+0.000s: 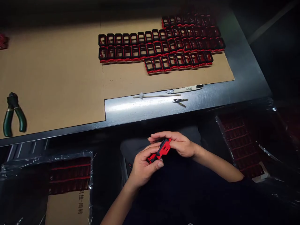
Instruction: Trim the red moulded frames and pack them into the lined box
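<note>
A small red and black plastic frame (165, 147) is held between my two hands, over my lap and in front of the table edge. My left hand (145, 162) grips its lower end, with the thumb below and the fingers along the black side. My right hand (181, 143) pinches the upper end, its thumb on the red face and its fingers behind. Part of the piece is covered by my fingers. Rows of similar red and black frames (158, 48) stand on the cardboard (58, 72) beyond my hands.
Green-handled cutting pliers (14, 115) lie at the left. Near the metal table edge are a white-tipped stick (159, 95), a knife marked A55 (188, 89) and small metal pieces (181, 102). Plastic-lined boxes with frames (70, 175) stand below left and right (245, 143).
</note>
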`<state>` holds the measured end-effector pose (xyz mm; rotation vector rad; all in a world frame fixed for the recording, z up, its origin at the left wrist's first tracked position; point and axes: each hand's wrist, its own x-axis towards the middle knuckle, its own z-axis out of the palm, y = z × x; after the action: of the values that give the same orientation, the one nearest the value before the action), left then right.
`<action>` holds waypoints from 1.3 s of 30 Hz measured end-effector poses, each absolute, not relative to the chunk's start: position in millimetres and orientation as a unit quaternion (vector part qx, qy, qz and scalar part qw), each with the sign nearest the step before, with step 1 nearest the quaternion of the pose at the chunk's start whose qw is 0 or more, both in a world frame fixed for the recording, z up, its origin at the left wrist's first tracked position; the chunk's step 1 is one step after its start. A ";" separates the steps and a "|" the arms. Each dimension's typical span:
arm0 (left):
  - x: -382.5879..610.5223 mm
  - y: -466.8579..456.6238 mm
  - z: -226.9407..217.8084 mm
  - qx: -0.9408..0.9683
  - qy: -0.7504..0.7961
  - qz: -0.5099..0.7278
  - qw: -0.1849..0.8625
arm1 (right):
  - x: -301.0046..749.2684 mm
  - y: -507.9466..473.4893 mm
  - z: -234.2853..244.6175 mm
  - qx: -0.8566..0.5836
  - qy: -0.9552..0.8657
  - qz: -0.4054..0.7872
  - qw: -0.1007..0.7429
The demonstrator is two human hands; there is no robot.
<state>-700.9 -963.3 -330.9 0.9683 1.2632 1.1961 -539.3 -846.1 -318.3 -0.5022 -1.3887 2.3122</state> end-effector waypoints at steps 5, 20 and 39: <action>-702.7 -961.4 -327.2 0.484 0.562 0.497 0.450 | -535.9 -846.0 -313.9 -0.254 -0.593 0.721 0.252; -700.7 -961.6 -334.7 0.493 0.593 0.470 0.430 | -526.8 -866.7 -310.6 -0.366 -0.528 0.728 0.239; -695.1 -955.0 -308.7 0.277 0.614 0.408 0.616 | -527.7 -868.2 -317.1 -0.238 -0.786 0.437 0.367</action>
<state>-695.1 -955.0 -308.7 0.6373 1.4152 0.9393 -527.7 -868.2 -317.1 -0.6111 -2.0193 1.1227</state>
